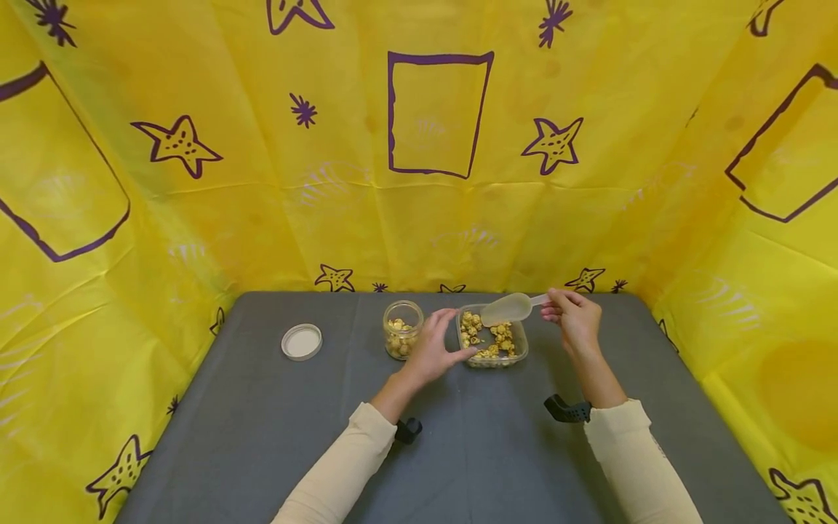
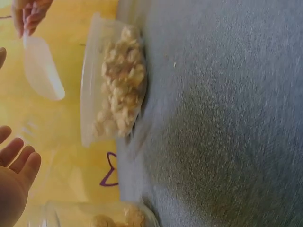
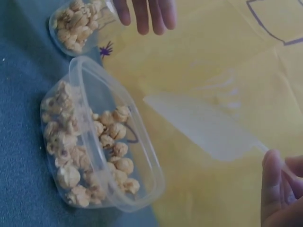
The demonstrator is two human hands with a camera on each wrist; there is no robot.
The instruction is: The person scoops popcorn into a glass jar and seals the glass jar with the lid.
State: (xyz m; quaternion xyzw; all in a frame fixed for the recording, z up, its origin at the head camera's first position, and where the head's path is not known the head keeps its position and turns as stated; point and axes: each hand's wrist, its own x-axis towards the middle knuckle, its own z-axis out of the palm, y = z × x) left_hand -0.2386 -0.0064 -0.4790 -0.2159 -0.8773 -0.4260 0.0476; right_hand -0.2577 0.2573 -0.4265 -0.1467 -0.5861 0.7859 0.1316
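My right hand (image 1: 576,322) pinches the handle of a pale translucent scoop (image 1: 508,309), whose bowl hangs over the back of a clear plastic container (image 1: 521,345). In the right wrist view the scoop (image 3: 206,127) looks bare, apart from the container's rim. Caramel popcorn (image 3: 71,146) covers part of the container's floor. My left hand (image 1: 433,351) reaches between the container and a glass jar (image 1: 404,313), fingers spread and nothing held. More popcorn (image 3: 78,23) lies inside the uncapped jar.
A round white-topped lid (image 1: 302,341) lies on the dark grey table (image 1: 275,437), left of the jar. Yellow patterned cloth (image 1: 262,218) walls in the back and both sides of the table.
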